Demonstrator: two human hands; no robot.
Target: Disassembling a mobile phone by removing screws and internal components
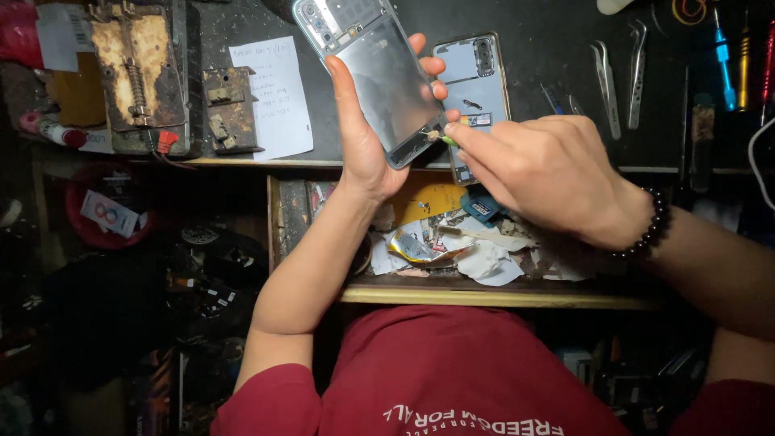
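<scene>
Left of both hands (452, 137), white paper note (270, 97) lies on bench (557, 40).

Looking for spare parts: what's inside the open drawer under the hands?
The drawer holds crumpled paper scraps, a yellow piece and a blue part. The hands cover its back.

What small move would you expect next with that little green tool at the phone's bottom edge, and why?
Probably a short slide of the green tool along the lower edge of the opened phone. The right hand pinches it with its tip at that edge, while the left hand grips the phone, tilted above the bench.
</scene>
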